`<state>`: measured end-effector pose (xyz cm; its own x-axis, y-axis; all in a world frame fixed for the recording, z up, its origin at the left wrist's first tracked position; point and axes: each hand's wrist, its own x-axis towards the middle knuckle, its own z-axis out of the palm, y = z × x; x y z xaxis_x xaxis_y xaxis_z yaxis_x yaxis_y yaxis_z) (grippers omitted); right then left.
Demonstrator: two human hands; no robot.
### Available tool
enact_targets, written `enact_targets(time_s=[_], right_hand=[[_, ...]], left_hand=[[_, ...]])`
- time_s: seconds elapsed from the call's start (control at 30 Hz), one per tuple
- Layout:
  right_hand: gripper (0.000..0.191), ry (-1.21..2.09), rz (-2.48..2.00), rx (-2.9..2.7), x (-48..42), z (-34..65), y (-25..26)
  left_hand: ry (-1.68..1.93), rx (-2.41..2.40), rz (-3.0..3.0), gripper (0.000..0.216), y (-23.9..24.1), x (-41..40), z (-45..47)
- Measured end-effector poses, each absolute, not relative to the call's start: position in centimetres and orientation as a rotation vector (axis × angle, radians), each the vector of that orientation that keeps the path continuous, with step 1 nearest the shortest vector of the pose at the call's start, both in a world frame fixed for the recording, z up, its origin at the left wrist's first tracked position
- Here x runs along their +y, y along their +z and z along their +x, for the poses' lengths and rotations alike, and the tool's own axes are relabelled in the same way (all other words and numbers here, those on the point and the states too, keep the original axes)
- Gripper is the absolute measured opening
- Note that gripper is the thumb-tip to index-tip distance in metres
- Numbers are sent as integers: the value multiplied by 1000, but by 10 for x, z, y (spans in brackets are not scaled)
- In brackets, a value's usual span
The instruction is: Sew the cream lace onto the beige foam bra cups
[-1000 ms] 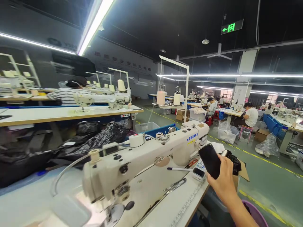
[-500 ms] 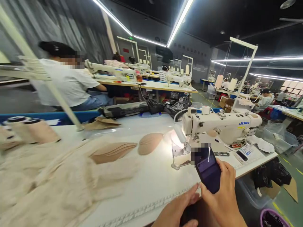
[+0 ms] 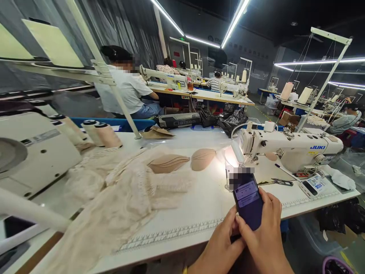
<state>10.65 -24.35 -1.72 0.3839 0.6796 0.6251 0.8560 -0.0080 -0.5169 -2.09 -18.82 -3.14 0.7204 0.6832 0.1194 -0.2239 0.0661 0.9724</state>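
My right hand [image 3: 264, 236] grips a dark smartphone [image 3: 247, 201] with its screen lit, held over the near edge of the white sewing table [image 3: 199, 213]. My left hand [image 3: 219, 249] comes in from below, its fingers curled against the phone's lower left side. A white Juki sewing machine [image 3: 288, 146] stands just behind the phone, its lamp shining on the table. Left of the machine lie a heap of cream lace fabric [image 3: 119, 194] and two beige bra cups [image 3: 185, 161].
Thread cones [image 3: 99, 133] and part of another machine [image 3: 31, 156] stand at the left. Scissors [image 3: 281, 182] and a small control panel [image 3: 312, 186] lie by the Juki machine. A person in a white shirt [image 3: 128, 91] sits behind; other workers sit at farther tables. Black bags [image 3: 230, 118] lie beyond.
The view swung left from the aisle to the table. My right hand brought the phone down in front of me, and my left hand came up to it.
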Motion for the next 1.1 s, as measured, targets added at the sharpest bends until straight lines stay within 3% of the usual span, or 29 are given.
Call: enact_targets(time_s=[1.1], right_hand=[[68,-112,-1732,-1328,-251,110,-27]], left_hand=[[635,388,1336,66,-24,-181,-25]])
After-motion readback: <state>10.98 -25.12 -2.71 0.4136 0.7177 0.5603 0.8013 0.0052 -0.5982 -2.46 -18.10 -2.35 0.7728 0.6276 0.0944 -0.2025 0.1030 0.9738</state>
